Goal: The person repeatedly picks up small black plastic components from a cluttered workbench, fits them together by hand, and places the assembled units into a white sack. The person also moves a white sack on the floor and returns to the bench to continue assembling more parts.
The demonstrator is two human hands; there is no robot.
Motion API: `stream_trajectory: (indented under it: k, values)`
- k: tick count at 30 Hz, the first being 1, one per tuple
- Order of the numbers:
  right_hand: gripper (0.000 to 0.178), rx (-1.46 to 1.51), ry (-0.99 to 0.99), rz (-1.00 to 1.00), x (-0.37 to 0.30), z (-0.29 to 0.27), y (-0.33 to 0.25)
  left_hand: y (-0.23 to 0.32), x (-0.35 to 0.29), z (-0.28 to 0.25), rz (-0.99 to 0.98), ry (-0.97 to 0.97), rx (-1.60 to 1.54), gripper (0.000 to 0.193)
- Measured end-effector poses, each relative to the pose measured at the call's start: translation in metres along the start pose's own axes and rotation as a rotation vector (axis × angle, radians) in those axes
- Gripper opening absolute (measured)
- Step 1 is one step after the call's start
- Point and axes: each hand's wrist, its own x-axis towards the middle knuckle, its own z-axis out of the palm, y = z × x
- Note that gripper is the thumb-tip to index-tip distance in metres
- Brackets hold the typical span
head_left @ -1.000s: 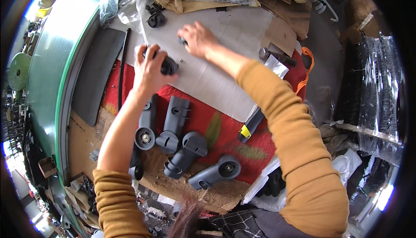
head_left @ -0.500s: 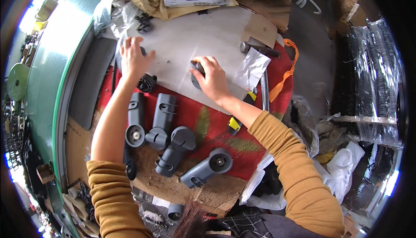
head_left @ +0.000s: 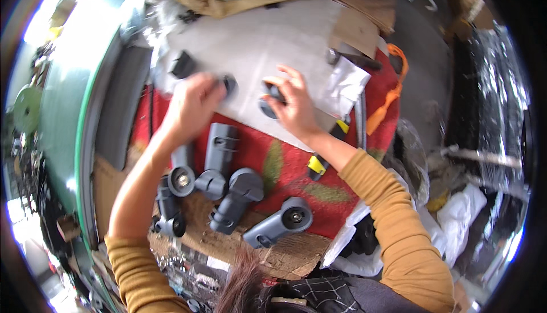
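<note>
The left hand [head_left: 194, 105] closed its grip on a small dark wheel [head_left: 229, 84] at twelve o'clock; the right hand [head_left: 290, 108] gripped another dark wheel [head_left: 268, 105]. Five grey housings [head_left: 228, 190] lay at six o'clock on the surface [head_left: 273, 45], so the work looked partway done.

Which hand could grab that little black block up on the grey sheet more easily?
Probably the left hand. The small black plastic block lies on the grey sheet just beyond it. The right hand is farther off and already grips a dark round part.

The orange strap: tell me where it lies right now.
In the head view the orange strap lies at the right edge of the red mat, beyond the right hand and beside the white plastic bag.
</note>
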Motion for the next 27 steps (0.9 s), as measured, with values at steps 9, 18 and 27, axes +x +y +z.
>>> stream_trajectory:
  k: [9,18,27]
  values:
    - [0.046,0.411,-0.561,-0.185,-0.105,0.076,-0.240,0.105,-0.284,0.006,-0.340,0.904,-2.295,0.046]
    - [0.077,-0.380,-0.542,-0.393,0.038,0.120,-0.164,0.133,-0.482,0.032,-0.265,1.308,-2.209,0.044]
    - [0.069,-0.421,-0.551,0.006,0.077,0.184,-0.056,0.169,-0.599,0.064,-1.159,1.658,-1.336,0.038]
